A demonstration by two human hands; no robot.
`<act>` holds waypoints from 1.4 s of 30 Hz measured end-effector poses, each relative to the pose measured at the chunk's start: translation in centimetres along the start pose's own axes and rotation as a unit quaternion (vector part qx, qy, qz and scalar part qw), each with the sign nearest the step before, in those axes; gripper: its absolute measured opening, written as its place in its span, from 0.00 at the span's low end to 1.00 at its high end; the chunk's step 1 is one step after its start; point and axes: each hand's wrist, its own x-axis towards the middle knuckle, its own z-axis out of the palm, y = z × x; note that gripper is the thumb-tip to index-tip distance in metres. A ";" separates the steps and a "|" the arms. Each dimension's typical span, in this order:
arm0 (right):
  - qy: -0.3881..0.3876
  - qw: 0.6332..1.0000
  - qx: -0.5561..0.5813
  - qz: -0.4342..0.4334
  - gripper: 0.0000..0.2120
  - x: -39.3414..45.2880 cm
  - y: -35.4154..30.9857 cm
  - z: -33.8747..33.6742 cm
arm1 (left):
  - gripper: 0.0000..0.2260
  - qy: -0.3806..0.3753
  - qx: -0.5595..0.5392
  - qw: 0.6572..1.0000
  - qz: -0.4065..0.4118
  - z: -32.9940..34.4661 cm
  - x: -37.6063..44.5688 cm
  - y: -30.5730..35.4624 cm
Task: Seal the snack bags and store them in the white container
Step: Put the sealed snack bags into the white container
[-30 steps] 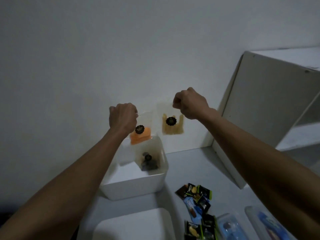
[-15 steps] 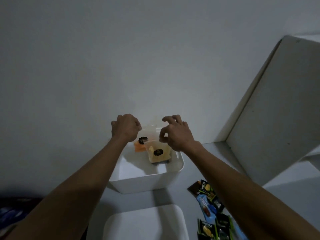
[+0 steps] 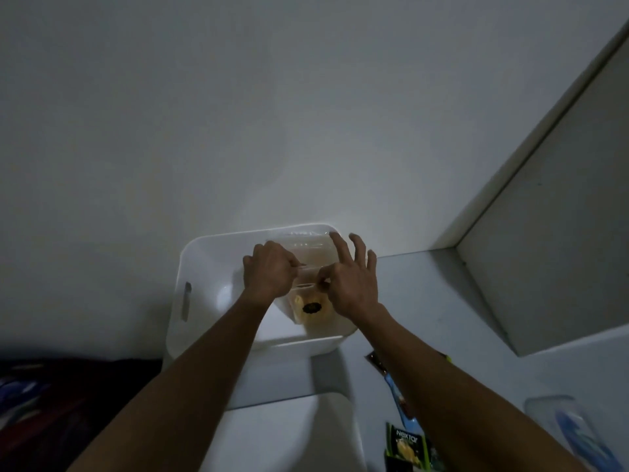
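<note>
The white container (image 3: 190, 267) stands on the table against the wall. Both hands reach down into it. My left hand (image 3: 269, 269) is closed on the top edge of a clear snack bag (image 3: 308, 269). My right hand (image 3: 352, 282) pinches the same edge between thumb and forefinger, its other fingers spread. Below the hands a clear bag of yellow snacks (image 3: 311, 310) with a round black label stands inside the container. Other clear bags (image 3: 303, 243) lean against the far wall of the container; their contents are hidden.
A white lid (image 3: 282, 434) lies in front of the container. Small wrapped snack packets (image 3: 405, 444) lie at the lower right, beside a clear plastic piece (image 3: 565, 427). A white cabinet (image 3: 551, 226) rises on the right. Dark cloth (image 3: 58, 396) lies at the lower left.
The two bags held up in the air have come down into the container. Both hands followed them inside, and the right hand has shifted to pinch a bag's top edge.
</note>
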 end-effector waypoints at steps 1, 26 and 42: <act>0.000 1.000 -0.001 0.004 0.11 0.1 0.2 0.4 | 0.04 0.000 -0.002 1.000 -0.001 0.4 0.1 0.0; 0.062 0.983 0.149 0.084 0.18 -8.8 1.4 -8.1 | 0.15 0.072 -0.167 0.983 0.023 -5.7 -8.7 2.4; 0.119 0.937 0.239 0.224 0.14 -35.8 23.8 -15.4 | 0.17 0.032 -0.312 0.944 0.107 4.4 -27.8 23.3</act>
